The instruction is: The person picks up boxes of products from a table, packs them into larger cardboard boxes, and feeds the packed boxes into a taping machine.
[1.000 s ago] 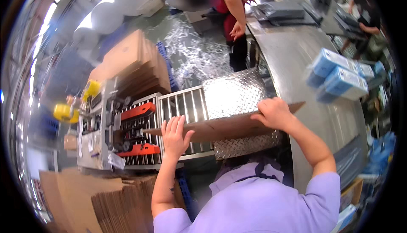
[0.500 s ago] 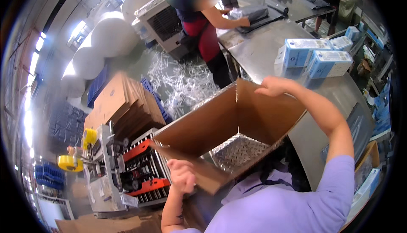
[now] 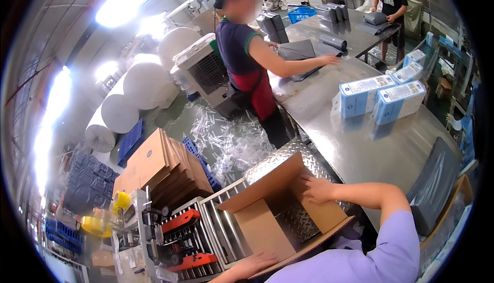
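Note:
An open cardboard box (image 3: 301, 174) stands low in front of me on a ridged metal plate (image 3: 280, 155), beside a roller conveyor. Two of its flaps are folded inward, and between them the plate's tread pattern shows. The far flap stands up. My right hand (image 3: 318, 189) rests against the right-hand flap, fingers spread over it. Flat along the edge of the left-hand flap (image 3: 265, 226) lies my left hand (image 3: 254, 265), its fingers extended and partly blurred. Neither hand wraps around anything.
A roller conveyor with a tape machine (image 3: 180, 234) stands to the left, near stacked flat cartons (image 3: 159, 162). On the metal table (image 3: 355, 141) are several blue-and-white boxes (image 3: 399, 102) and a dark grey packet (image 3: 436, 185). A co-worker (image 3: 249, 62) stands across the table's corner.
The box has come down onto the plate, and two flaps have turned inward. Both my hands have moved lower onto the flaps. The co-worker's arm now reaches out over the table.

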Action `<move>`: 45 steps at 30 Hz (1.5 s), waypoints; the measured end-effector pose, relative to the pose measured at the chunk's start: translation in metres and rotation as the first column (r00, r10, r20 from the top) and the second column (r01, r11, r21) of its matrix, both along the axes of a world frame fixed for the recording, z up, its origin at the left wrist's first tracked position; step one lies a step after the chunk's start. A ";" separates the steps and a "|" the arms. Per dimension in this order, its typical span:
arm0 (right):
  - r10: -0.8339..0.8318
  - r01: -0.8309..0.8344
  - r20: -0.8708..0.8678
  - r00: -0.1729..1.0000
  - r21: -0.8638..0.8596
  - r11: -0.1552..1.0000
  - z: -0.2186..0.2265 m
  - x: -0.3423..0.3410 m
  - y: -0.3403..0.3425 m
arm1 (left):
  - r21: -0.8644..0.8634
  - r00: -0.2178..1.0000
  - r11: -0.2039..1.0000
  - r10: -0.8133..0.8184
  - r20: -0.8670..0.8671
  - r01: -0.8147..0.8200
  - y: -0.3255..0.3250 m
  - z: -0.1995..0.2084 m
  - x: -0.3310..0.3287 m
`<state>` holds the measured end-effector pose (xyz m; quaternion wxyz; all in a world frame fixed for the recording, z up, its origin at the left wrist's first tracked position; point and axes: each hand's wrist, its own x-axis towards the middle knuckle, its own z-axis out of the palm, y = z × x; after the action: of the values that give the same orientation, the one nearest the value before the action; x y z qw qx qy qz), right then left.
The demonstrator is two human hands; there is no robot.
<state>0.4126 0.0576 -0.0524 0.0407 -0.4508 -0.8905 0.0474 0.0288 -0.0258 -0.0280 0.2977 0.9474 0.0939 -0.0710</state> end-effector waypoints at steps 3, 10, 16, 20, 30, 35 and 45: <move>0.290 -0.220 0.118 0.950 -0.409 0.886 -0.029 0.010 0.038 | -0.187 0.976 0.974 0.157 0.148 -0.128 -0.014 0.063 0.017; 0.259 -0.134 -0.438 0.861 0.297 0.946 0.150 -0.065 0.021 | -0.543 0.032 -0.391 0.790 -0.613 -0.743 -0.013 -0.024 -0.023; -0.008 0.052 -0.311 0.950 0.134 0.990 0.059 -0.057 -0.047 | -0.544 0.088 -0.283 0.826 -0.557 -0.790 0.023 0.035 0.014; -0.409 0.441 -0.431 0.804 -0.028 0.897 0.052 0.040 -0.039 | -0.837 0.453 0.149 0.882 -0.127 -0.526 0.029 0.041 0.038; -0.539 0.583 -0.721 0.435 -0.230 0.779 -0.057 0.059 -0.062 | -0.689 -0.146 -0.652 0.752 -0.643 -0.317 0.020 -0.199 -0.024; -0.601 0.511 -0.754 0.266 -0.419 0.751 -0.079 0.056 -0.058 | -0.792 0.064 -0.405 0.873 -0.484 -0.457 0.042 -0.056 -0.063; -0.940 0.001 -0.301 -0.163 -0.952 0.305 -0.109 0.044 -0.045 | -0.288 0.263 0.270 0.963 0.062 -0.919 0.034 0.072 -0.041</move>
<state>0.4564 0.0128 -0.1616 0.4191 -0.6223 -0.2198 0.6235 -0.0117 0.0086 0.0444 0.3801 0.6702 0.5985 0.2194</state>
